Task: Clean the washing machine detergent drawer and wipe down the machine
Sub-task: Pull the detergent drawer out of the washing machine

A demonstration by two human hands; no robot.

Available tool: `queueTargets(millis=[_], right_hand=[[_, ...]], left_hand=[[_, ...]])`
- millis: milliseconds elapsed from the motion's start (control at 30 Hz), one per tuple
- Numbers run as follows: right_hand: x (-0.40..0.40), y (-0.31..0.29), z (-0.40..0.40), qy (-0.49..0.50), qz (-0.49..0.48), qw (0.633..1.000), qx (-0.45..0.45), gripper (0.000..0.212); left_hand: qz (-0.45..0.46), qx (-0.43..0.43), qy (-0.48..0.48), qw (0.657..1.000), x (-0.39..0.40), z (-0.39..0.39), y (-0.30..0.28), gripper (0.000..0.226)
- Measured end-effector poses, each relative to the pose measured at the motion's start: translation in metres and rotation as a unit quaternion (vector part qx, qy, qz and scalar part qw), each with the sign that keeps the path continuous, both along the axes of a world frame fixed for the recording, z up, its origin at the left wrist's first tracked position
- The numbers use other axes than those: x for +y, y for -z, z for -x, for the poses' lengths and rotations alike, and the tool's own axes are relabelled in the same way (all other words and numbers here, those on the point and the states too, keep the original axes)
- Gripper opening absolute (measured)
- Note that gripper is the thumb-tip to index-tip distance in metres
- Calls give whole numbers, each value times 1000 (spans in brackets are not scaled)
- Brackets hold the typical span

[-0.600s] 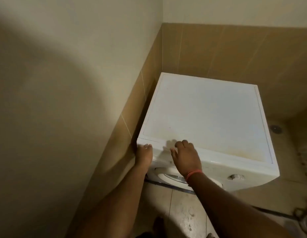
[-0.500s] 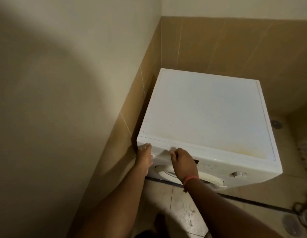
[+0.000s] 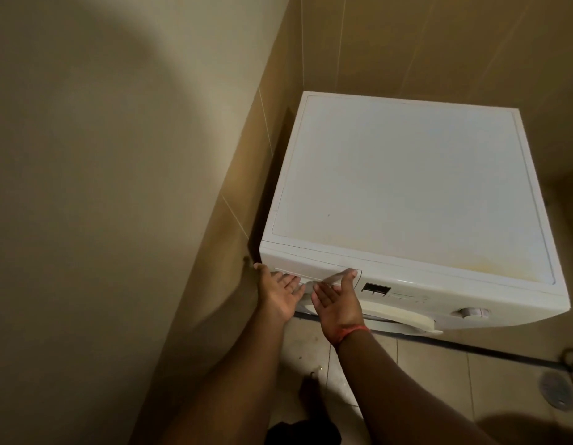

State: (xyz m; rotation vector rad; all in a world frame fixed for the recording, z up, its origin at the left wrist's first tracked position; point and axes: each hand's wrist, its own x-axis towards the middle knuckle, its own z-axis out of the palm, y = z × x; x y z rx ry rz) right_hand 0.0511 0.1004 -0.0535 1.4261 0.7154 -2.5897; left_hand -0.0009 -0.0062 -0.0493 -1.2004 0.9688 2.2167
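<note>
A white front-loading washing machine point(image 3: 407, 187) stands in the corner, its lid yellow-stained near the front edge. The detergent drawer point(image 3: 314, 269) sits shut in the top left of the front panel. My left hand point(image 3: 278, 295) is palm up, fingers hooked under the drawer's lower left edge, thumb at the machine's left corner. My right hand point(image 3: 336, 303), with a red band at the wrist, is palm up too. Its fingers reach under the drawer front and its thumb lies on the drawer's right end.
A plain wall runs close along the machine's left side, and tan tiles stand behind. On the panel are a dark display point(image 3: 376, 289) and a dial point(image 3: 471, 312), with the door point(image 3: 400, 317) below. A floor drain point(image 3: 558, 388) lies at the right. My foot point(image 3: 310, 391) shows below.
Both hands came down from the lid's front edge onto the drawer front and turned palm up. The front panel with its display shows more fully now.
</note>
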Motion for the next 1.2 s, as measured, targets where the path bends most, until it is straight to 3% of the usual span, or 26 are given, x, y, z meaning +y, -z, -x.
queueTargets(millis=[167,300,367,767,1200], right_hand=[[-4,12,8,18,4,1000,10,89],[-3,20,7,-16,-48,999,-7,47],[-4,21,5,-35,-71,997,-14,40],[-5,32,2,-51,-73,996,12,46],[-4,34,4,-49,-69,996,20,50]], left_hand=[[-12,3,-22,1000,4,5,9,94],[-11,14,-26,999,6,4,13,88],[-7,19,-29,999,7,2,15,84],[-25,20,-42,999,14,6,22,85],[33,25,-23,999,22,14,24,85]])
